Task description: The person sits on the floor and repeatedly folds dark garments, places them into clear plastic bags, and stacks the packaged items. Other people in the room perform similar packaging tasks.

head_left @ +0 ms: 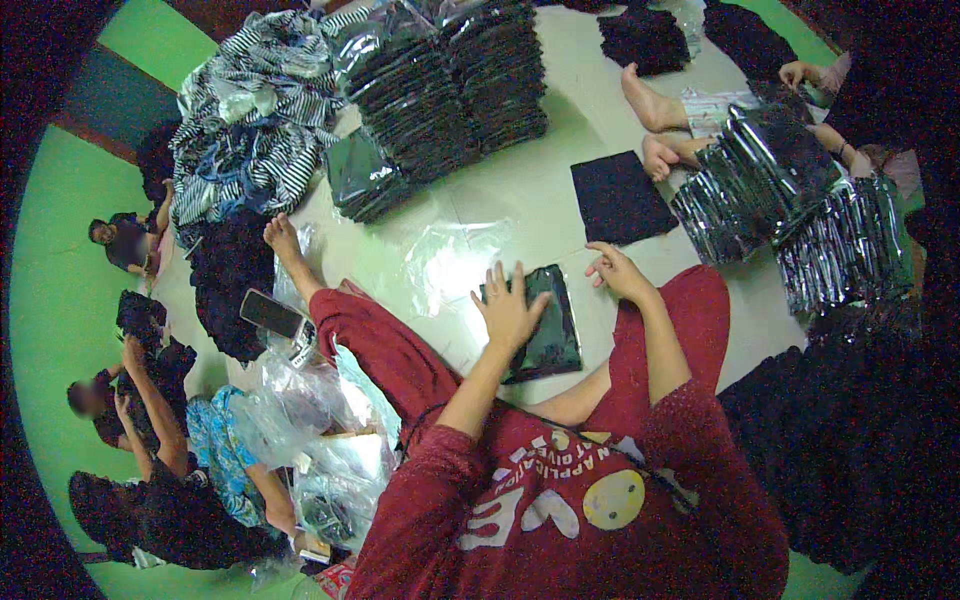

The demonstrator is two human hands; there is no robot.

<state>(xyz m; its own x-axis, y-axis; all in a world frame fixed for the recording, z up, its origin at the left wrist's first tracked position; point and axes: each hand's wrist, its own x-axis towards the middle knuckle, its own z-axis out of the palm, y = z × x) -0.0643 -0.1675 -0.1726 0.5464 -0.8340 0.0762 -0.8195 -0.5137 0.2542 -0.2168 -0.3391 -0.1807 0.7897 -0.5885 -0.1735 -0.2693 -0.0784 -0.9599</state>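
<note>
A flat, folded black garment in a clear plastic bag point(550, 340) lies on the floor between my legs. My left hand point(512, 308) rests on its upper left part with the fingers spread. Just to the right, my right hand point(618, 272) is raised off the bag, its fingers loosely bent and apart, with nothing seen in them. Beyond that hand lies a square folded black cloth point(622, 200) without a shiny cover. Loose clear plastic point(450, 255) is spread on the floor to the left of the bag.
Tall stacks of bagged black garments point(450, 100) stand ahead; more bagged piles point(760, 190) lie at right. A striped fabric heap point(260, 110) is far left. A phone point(272, 312) and clear bags point(310, 400) sit by my left leg. Other people point(170, 510) sit around.
</note>
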